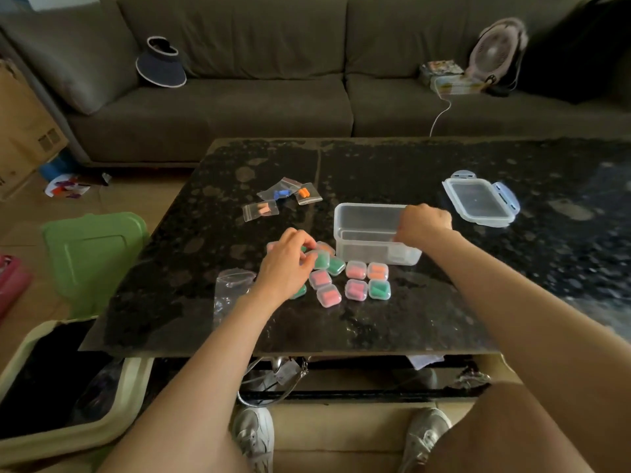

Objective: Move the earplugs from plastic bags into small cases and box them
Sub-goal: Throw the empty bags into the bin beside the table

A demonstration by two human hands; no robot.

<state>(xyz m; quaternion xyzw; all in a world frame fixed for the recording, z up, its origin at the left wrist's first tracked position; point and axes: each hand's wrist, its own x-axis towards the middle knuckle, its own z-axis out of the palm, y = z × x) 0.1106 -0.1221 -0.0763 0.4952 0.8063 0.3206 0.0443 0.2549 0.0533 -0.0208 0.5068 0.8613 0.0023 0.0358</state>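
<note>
Left hand (pixel 290 262) pinches a green case (pixel 322 261) at its fingertips, among the filled cases (pixel 356 270) lying to its right. Right hand (pixel 425 224) clasps the rim of the clear box (pixel 358 209). Recommended: hold the box steady, lift the case clear, set it flat inside.

I see a glossy, speckled stone surface (pixel 375 329). The box (pixel 368 252), lid (pixel 479 199) and cases (pixel 379 289) look like clear, smooth plastic.
</note>
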